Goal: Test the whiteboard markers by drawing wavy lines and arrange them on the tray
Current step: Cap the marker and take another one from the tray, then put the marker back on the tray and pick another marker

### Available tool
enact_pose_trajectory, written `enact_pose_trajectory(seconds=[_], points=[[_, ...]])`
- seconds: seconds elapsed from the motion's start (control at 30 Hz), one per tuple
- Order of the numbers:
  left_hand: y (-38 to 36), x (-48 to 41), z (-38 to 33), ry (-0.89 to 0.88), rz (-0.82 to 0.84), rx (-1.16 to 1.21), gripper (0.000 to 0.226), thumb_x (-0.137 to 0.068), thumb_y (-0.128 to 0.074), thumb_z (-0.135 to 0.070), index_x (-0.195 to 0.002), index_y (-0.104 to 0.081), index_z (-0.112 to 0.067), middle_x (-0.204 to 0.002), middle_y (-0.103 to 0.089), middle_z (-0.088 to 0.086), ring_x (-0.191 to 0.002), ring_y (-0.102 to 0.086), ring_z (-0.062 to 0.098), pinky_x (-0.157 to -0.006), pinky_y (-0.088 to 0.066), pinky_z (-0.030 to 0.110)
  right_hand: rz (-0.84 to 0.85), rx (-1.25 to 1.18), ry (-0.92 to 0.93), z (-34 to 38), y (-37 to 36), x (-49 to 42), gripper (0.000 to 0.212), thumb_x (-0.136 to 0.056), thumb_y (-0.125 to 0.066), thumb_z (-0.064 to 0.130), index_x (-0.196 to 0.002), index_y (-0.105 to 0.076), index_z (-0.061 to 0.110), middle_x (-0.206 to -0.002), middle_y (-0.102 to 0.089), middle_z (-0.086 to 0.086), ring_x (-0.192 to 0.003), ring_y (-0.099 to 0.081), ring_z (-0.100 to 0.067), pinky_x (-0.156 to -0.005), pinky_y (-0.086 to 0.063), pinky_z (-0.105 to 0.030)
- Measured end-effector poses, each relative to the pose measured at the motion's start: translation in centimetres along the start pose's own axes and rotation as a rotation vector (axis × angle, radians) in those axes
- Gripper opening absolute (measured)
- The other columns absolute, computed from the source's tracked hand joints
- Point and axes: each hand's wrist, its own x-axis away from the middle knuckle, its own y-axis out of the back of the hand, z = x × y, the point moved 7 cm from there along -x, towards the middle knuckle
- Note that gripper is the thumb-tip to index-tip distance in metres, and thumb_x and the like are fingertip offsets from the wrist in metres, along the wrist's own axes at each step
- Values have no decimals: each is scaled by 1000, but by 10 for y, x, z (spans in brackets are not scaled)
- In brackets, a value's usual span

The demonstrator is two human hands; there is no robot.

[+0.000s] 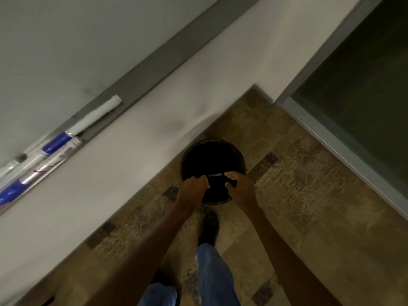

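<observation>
2 hands (195,186) (236,184), 1 bin (212,141), approx 3 markers (92,119).

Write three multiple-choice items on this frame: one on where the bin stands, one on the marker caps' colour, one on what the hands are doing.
1. The black bin stands: A) on a shelf B) on the floor C) on a chair.
2. The marker caps on the tray are: A) red B) green C) blue.
3. The hands are: A) flat on the wall B) pinching a thin pale object between them C) hanging at the sides.
Answers: 1 B, tiles surround it; 2 C, blue caps show; 3 B, left hand and right hand meet at its ends over the bin.
</observation>
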Motion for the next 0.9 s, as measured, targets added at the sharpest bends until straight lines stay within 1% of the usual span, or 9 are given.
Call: enact_pose_trajectory(seconds=[0.13,0.27,0.4,0.5,0.53,0.63,0.73,0.83,0.9], points=[[37,36,-6,89,-77,56,26,-102,-45,-34,-101,-59,-12,-84,-67,9,-77,-64,28,-68,-51,41,7,-54,17,39,-5,28,22,-92,-62,15,-113,-66,13,-109,-69,-4,-102,-62,-19,-86,-51,-31],[91,99,2,254,-234,240,24,-98,-41,-41,-91,-58,-26,-78,-67,-2,-68,-64,19,-66,-54,42,37,-107,119,118,-7,68,12,-92,-63,22,-102,-70,22,-95,-71,1,-89,-66,-15,-76,-54,-29],[139,166,29,403,-479,402,12,-97,-49,-33,-96,-60,-27,-84,-69,-6,-70,-64,13,-64,-55,36,93,-170,222,207,-14,100,6,-87,-68,20,-90,-73,18,-87,-73,1,-81,-67,-12,-77,-56,-33],[180,226,58,470,-709,444,3,-96,-56,-33,-94,-56,-31,-89,-64,-13,-73,-59,2,-65,-52,23,151,-133,318,276,-25,123,12,-89,-65,30,-97,-69,23,-92,-71,11,-83,-64,-2,-79,-54,-23],[194,245,69,475,-781,423,2,-96,-58,-31,-97,-57,-31,-93,-65,-13,-77,-60,3,-68,-51,22,180,-110,342,297,-31,129,14,-90,-63,32,-102,-68,26,-97,-69,14,-88,-63,1,-81,-53,-19],[226,300,107,511,-931,405,9,-95,-61,-22,-104,-60,-24,-103,-66,-6,-89,-61,10,-80,-53,31,197,-32,429,356,-47,145,17,-91,-63,30,-107,-66,28,-103,-68,16,-91,-62,2,-81,-50,-13],[248,343,149,548,-1022,400,9,-95,-59,-17,-103,-61,-20,-104,-67,-3,-91,-63,15,-77,-52,31,200,20,563,409,-62,162,16,-90,-66,24,-105,-69,20,-97,-70,9,-87,-62,-2,-77,-49,-14],[265,367,192,563,-1038,372,15,-94,-58,-11,-105,-66,-18,-108,-66,-2,-93,-63,20,-76,-52,33,246,38,679,444,-89,173,16,-88,-67,24,-102,-70,16,-96,-71,4,-87,-65,-7,-80,-54,-22],[269,372,216,558,-977,317,24,-90,-59,-4,-109,-66,-16,-111,-65,2,-97,-61,25,-81,-52,39,296,51,703,459,-112,179,16,-89,-66,26,-102,-69,17,-96,-71,5,-88,-65,-6,-79,-55,-23]])
